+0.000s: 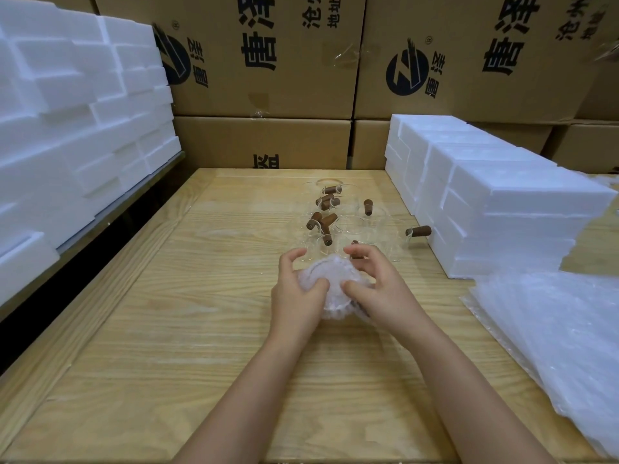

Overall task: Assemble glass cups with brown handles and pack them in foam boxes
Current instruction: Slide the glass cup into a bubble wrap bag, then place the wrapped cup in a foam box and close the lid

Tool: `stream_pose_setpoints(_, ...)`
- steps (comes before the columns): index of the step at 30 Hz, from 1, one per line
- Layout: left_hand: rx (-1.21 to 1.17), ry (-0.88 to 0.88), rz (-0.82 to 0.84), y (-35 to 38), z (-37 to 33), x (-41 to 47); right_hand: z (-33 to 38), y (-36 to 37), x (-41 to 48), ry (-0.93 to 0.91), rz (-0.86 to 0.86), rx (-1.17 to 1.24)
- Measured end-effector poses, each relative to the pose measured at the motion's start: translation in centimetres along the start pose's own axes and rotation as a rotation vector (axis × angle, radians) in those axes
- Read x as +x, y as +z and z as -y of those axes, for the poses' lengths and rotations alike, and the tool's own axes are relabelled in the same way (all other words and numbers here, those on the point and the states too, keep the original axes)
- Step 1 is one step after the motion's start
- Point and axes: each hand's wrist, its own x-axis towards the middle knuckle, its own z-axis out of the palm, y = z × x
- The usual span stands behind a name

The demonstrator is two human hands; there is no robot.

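Cups [348,226] clustered near the far edge of the table [167,329]; just before them the left hand [294,296] and right hand [378,289] held a wrapped bundle [331,279]. Foam boxes [502,209] lined the right edge, plastic sheets [552,346] nearer along it. Cartons [261,78] stood behind the far edge, foam stacks [67,112] beyond the left.

Packing workshop or warehouse: printed cartons [261,61] stacked behind a wooden table [167,329], foam boxes [495,202] piled both sides, bubble wrap [552,346] at right.

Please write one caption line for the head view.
Left hand and right hand hold a bubble-wrapped glass cup over a light wooden table.
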Motion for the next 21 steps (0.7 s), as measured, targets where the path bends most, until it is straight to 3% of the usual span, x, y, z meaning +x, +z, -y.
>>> stream_pose_setpoints(3,-0.077,0.072,0.246,-0.5,0.6,0.2,0.0,-0.6,0.3,0.046,-0.132,0.101)
stream_pose_setpoints(6,0.239,0.169,0.434,-0.8,1.4,0.3,-0.6,-2.3,0.7,0.090,-0.161,0.142)
stream_pose_setpoints(8,0.424,0.208,0.407,-0.7,1.7,0.3,-1.0,-2.8,0.9,0.123,-0.138,0.122)
stream_pose_setpoints(16,0.629,0.210,0.318,-0.1,1.7,0.3,-2.1,-2.6,1.3,0.202,-0.140,0.114)
stream_pose_setpoints(21,0.745,0.230,0.300,0.3,1.7,0.2,-2.4,-2.4,1.2,0.082,-0.217,-0.230)
